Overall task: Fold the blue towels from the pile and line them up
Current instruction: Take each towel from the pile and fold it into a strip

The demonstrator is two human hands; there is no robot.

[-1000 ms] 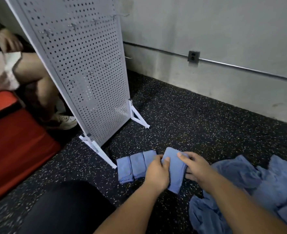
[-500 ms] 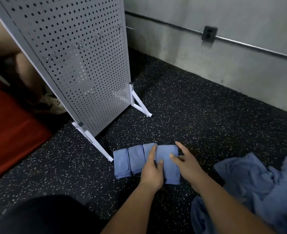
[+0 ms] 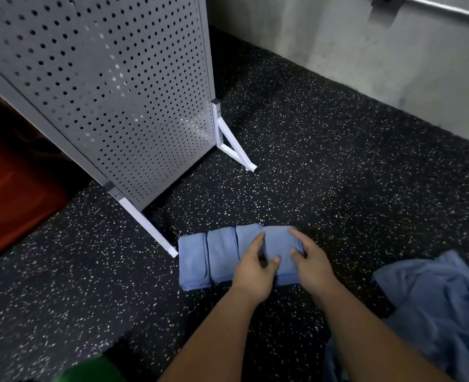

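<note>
I press left hand (image 3: 254,268) and right hand (image 3: 310,264), grips open and empty, on the end towel (image 3: 278,241), squaring it to the row (image 3: 222,255) by the pegboard (image 3: 117,78).

Black rubber floor (image 3: 338,161) with white speckles, meeting a bare grey concrete wall (image 3: 351,56).
Ahead and to the left of the left hand (image 3: 255,271) a white perforated metal pegboard panel (image 3: 112,86) stands on white angled metal feet (image 3: 236,153). Farther left lies a red-brown flat surface (image 3: 10,188). Far beyond the right hand (image 3: 314,267), a grey metal conduit pipe (image 3: 445,8) runs along the wall. The light is dim.
</note>
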